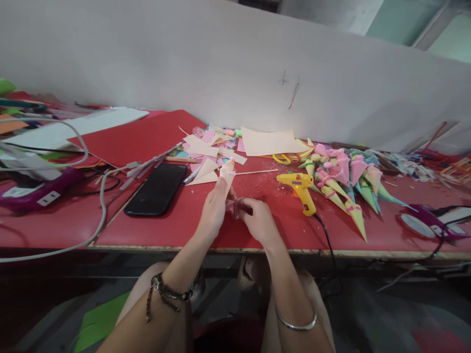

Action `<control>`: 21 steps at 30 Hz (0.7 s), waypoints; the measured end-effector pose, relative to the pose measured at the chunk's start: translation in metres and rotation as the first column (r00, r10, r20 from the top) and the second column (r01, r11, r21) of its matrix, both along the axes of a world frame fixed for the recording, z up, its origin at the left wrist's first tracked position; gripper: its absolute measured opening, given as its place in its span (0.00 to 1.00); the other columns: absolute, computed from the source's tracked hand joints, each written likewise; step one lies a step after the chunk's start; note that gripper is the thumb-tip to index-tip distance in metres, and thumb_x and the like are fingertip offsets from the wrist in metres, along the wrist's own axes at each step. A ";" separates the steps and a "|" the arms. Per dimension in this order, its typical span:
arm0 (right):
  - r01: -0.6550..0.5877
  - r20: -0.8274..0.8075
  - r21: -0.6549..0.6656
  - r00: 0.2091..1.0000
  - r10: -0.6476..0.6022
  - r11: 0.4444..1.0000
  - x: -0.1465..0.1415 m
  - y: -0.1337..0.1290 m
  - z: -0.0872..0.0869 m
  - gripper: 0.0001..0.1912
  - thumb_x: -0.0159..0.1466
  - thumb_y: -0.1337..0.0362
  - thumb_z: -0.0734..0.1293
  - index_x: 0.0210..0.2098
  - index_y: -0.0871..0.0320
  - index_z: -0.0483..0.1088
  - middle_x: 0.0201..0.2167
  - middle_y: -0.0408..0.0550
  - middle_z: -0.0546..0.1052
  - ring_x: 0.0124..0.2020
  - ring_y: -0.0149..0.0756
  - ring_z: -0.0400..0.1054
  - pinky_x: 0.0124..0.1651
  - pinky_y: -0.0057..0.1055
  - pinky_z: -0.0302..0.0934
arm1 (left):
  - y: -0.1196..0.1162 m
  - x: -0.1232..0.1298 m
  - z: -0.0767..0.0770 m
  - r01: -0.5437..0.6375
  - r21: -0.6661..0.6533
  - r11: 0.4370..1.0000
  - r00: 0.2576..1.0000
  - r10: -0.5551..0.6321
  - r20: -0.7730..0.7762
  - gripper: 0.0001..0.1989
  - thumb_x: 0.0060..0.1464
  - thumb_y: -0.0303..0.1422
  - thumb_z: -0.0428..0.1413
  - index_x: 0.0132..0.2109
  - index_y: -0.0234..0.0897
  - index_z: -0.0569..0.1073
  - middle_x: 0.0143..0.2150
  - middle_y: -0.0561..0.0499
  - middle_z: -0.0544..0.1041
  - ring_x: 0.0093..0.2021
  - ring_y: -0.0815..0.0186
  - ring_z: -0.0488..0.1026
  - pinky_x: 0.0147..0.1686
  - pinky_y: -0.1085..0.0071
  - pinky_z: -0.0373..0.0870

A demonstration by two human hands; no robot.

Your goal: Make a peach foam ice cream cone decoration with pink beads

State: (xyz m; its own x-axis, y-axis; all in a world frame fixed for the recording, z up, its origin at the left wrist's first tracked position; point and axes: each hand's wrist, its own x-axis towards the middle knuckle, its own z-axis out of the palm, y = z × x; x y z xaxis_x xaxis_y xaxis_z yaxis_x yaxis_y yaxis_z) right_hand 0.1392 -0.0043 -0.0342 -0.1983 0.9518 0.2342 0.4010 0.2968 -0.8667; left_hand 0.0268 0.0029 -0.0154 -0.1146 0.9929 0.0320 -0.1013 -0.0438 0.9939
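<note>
My left hand [214,208] is closed around a small cream paper cone [227,178] with pink and orange bits at its top. Just right of it, my right hand [258,219] pinches a pinkish, see-through crumpled piece [233,208], perhaps film or ribbon; its kind is not clear. Behind the hands a thin wooden stick [257,171] lies on the red tabletop [206,235]. A yellow hot glue gun [302,188] rests to the right of my right hand, its nozzle pointing left. Cream paper pieces [204,171] lie beyond my left hand.
A black phone [157,190] lies left of my hands. Finished-looking paper cones [340,171] in several colours are heaped at the right. Yellow-handled scissors [281,158] and a cream sheet [267,142] lie by the wall. Purple devices [434,223] and a white cable [103,196] flank the work area.
</note>
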 end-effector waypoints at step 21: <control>-0.125 0.011 -0.060 0.992 0.126 0.990 0.010 0.001 0.000 0.09 0.55 0.68 0.62 0.32 0.57 0.73 0.29 0.45 0.76 0.34 0.35 0.68 0.39 0.29 0.59 | -0.002 0.007 -0.005 0.013 0.087 0.996 0.997 -0.007 -0.072 0.26 0.50 0.55 0.42 0.21 0.36 0.62 0.19 0.54 0.63 0.19 0.72 0.60 0.17 0.76 0.58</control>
State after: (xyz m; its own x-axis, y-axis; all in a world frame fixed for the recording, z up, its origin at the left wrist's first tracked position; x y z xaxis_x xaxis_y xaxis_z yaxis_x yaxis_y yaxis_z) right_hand 0.1490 -0.0033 -0.0342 -0.3204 0.9311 0.1741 0.3766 0.2939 -0.8785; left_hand 0.0339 0.0013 -0.0205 -0.0988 0.9870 0.1267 -0.0310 -0.1303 0.9910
